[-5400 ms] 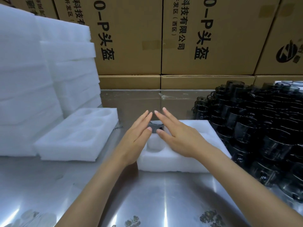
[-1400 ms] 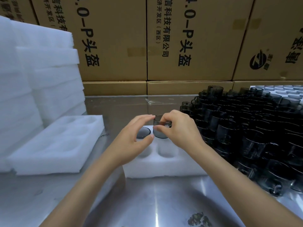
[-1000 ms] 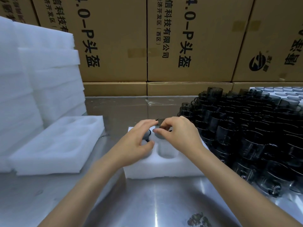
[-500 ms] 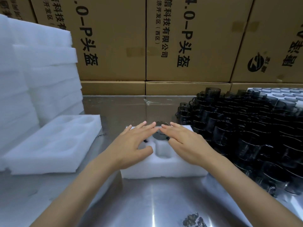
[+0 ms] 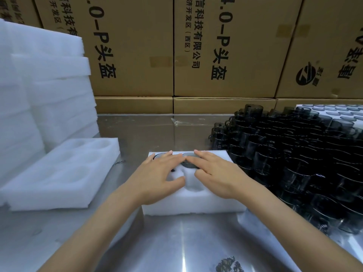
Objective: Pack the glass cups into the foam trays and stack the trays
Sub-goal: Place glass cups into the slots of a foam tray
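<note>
A white foam tray (image 5: 194,207) lies on the steel table in front of me. Two dark glass cups sit sunk in its far pockets: one (image 5: 157,156) under my left hand, one (image 5: 189,163) between my fingertips. My left hand (image 5: 157,179) lies flat on the tray with straight fingers over the left cup. My right hand (image 5: 214,175) lies flat too, its fingers pressing on the right cup. A near pocket (image 5: 193,186) between my thumbs holds nothing. A big heap of dark glass cups (image 5: 294,160) fills the table on the right.
An empty foam tray (image 5: 59,173) lies to the left, in front of a tall stack of foam trays (image 5: 39,95). Cardboard boxes (image 5: 176,55) wall off the back. A packed tray (image 5: 334,110) shows at the far right behind the heap.
My right hand lowered a cup into the tray's far pocket and let go. Both hands then flattened and now press down on the two seated cups.
</note>
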Demonstrator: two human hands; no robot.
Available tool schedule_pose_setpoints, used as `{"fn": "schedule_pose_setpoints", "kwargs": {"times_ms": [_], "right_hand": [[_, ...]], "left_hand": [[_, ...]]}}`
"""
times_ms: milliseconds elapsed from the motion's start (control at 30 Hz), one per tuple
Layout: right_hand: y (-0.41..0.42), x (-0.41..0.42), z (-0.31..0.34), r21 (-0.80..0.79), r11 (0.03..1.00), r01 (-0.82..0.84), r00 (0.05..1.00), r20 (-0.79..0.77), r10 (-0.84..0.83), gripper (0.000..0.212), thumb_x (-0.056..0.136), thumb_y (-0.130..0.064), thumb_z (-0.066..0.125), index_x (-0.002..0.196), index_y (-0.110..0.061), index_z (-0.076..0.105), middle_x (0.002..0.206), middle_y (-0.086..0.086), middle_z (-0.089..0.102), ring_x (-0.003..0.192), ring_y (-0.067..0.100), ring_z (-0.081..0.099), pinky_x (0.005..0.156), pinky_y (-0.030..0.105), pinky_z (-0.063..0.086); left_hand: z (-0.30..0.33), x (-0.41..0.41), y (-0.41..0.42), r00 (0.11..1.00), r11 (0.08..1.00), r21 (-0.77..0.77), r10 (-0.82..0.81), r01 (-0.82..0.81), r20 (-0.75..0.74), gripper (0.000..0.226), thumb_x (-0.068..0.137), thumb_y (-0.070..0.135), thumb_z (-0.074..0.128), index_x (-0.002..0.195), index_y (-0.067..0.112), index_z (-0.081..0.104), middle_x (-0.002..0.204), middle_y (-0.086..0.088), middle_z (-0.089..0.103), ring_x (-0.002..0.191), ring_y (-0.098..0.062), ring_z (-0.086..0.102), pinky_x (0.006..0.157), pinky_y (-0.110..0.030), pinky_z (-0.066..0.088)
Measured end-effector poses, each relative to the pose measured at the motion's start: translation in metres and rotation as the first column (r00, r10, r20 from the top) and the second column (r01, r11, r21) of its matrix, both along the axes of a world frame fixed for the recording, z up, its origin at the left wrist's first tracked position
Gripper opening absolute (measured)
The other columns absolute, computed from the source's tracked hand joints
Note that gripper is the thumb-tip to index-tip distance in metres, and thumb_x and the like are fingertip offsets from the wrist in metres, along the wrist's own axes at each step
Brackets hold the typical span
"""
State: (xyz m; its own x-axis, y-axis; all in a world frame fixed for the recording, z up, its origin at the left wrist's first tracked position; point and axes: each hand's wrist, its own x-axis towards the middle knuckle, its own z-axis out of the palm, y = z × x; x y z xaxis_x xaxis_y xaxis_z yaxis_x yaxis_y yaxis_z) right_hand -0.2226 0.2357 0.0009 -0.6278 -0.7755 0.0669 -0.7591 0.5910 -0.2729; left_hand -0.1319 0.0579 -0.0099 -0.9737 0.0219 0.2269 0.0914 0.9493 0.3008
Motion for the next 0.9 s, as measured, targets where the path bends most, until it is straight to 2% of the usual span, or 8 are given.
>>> {"fn": "schedule_pose_setpoints", "kwargs": {"times_ms": [300, 333, 400, 500, 533, 600, 767, 900], "right_hand": [[-0.001, -0.003, 0.003, 0.081, 0.997, 0.001, 0.997, 0.073, -0.007, 0.053, 0.098, -0.031, 0.023, 0.147, -0.047, 0.011, 0.159, -0.013, -0.003, 0.145, 0.005, -0.002, 0.116, 0.034, 0.011], [-0.002, -0.004, 0.005, 0.089, 0.996, 0.001, 0.995, 0.097, -0.009, 0.053, 0.098, -0.031, 0.024, 0.147, -0.045, 0.013, 0.159, -0.011, -0.001, 0.145, 0.006, -0.001, 0.116, 0.035, 0.010], [-0.006, -0.011, 0.014, 0.091, 0.996, 0.020, 0.993, 0.113, -0.031, 0.052, 0.097, -0.031, 0.030, 0.147, -0.042, 0.023, 0.159, -0.006, 0.010, 0.146, 0.011, 0.008, 0.117, 0.036, 0.012], [-0.011, -0.033, 0.045, -0.045, 0.987, 0.156, 0.986, -0.046, -0.158, 0.046, 0.091, -0.032, 0.044, 0.137, -0.036, 0.045, 0.145, -0.006, 0.045, 0.133, 0.018, 0.040, 0.109, 0.039, 0.035], [-0.011, -0.043, 0.058, -0.105, 0.973, 0.206, 0.972, -0.091, -0.215, 0.043, 0.090, -0.031, 0.046, 0.133, -0.034, 0.051, 0.138, -0.006, 0.052, 0.127, 0.020, 0.047, 0.104, 0.039, 0.040], [-0.009, -0.066, 0.085, -0.191, 0.935, 0.298, 0.937, -0.130, -0.325, 0.038, 0.092, -0.030, 0.047, 0.129, -0.028, 0.054, 0.130, -0.002, 0.058, 0.119, 0.022, 0.052, 0.097, 0.038, 0.046], [0.013, -0.126, 0.105, -0.174, 0.815, 0.552, 0.770, -0.267, -0.579, 0.036, 0.095, -0.020, 0.047, 0.130, -0.011, 0.050, 0.131, 0.013, 0.047, 0.113, 0.033, 0.050, 0.088, 0.042, 0.047], [0.031, -0.156, 0.088, -0.139, 0.706, 0.695, 0.669, -0.233, -0.705, 0.037, 0.095, -0.021, 0.051, 0.128, -0.005, 0.043, 0.136, 0.015, 0.031, 0.108, 0.038, 0.049, 0.073, 0.041, 0.040]], "left_hand": [[-0.004, 0.001, 0.000, 1.000, 1.000, 0.016, -0.001, 0.002, -0.023, 0.068, 0.080, 0.059, 0.027, 0.145, 0.042, 0.025, 0.148, 0.032, 0.020, 0.139, 0.010, 0.006, 0.108, -0.016, -0.003], [-0.005, 0.002, 0.000, 0.998, 0.998, 0.062, 0.007, -0.003, -0.062, 0.065, 0.081, 0.059, 0.029, 0.143, 0.044, 0.028, 0.145, 0.032, 0.026, 0.139, 0.010, 0.009, 0.110, -0.018, -0.001], [-0.009, 0.005, 0.000, 0.983, 0.959, 0.285, 0.062, -0.010, -0.171, 0.056, 0.082, 0.056, 0.037, 0.136, 0.043, 0.041, 0.133, 0.029, 0.045, 0.137, 0.006, 0.022, 0.113, -0.020, 0.013], [-0.013, 0.011, -0.002, 0.952, 0.754, 0.653, 0.140, 0.075, -0.272, 0.037, 0.082, 0.043, 0.047, 0.114, 0.035, 0.062, 0.112, 0.023, 0.064, 0.123, 0.003, 0.047, 0.108, -0.026, 0.034], [-0.014, 0.013, -0.003, 0.950, 0.705, 0.703, 0.146, 0.096, -0.276, 0.031, 0.082, 0.038, 0.048, 0.108, 0.033, 0.065, 0.109, 0.022, 0.066, 0.118, 0.003, 0.051, 0.106, -0.027, 0.036], [-0.013, 0.014, -0.003, 0.951, 0.678, 0.726, 0.140, 0.111, -0.276, 0.028, 0.082, 0.033, 0.048, 0.100, 0.029, 0.070, 0.108, 0.017, 0.068, 0.113, 0.001, 0.056, 0.104, -0.030, 0.039], [-0.016, 0.011, -0.003, 0.948, 0.652, 0.750, 0.155, 0.114, -0.278, 0.028, 0.080, 0.030, 0.050, 0.092, 0.022, 0.073, 0.105, 0.012, 0.070, 0.111, -0.004, 0.058, 0.101, -0.028, 0.040], [-0.019, 0.010, -0.004, 0.938, 0.605, 0.786, 0.186, 0.125, -0.293, 0.027, 0.079, 0.027, 0.049, 0.087, 0.020, 0.074, 0.098, 0.008, 0.072, 0.108, -0.005, 0.059, 0.095, -0.025, 0.041]]}}
